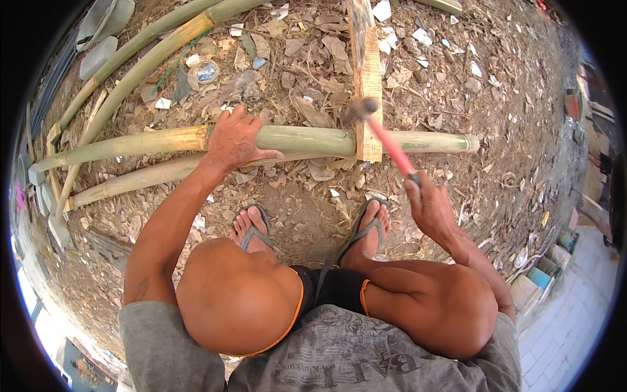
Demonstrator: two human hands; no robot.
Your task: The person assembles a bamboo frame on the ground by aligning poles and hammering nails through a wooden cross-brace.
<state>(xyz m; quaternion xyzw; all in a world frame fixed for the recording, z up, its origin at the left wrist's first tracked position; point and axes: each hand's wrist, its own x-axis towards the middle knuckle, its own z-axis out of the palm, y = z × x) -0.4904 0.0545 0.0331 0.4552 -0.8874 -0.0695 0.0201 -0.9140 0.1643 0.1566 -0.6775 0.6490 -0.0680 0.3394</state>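
Gripping hammer [393,146], right fingers [426,187]; clasping bamboo [304,140], left fingers [236,120]; clear plastic container [204,72] beyond, contents unclear

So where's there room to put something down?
Mostly bare dirt lies between the left foot and right foot, bordered ahead by bamboo poles. It's crowded around those poles: left hand, wooden plank, red-handled hammer in the right hand.

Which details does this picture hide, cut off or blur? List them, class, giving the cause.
All in the head view:
Bamboo pole: the stretch under the left hand, covered by it.
Hammer: its head is blurred; the handle's end is hidden by the right hand.
Wooden beam: far end, cut off by the upper edge.
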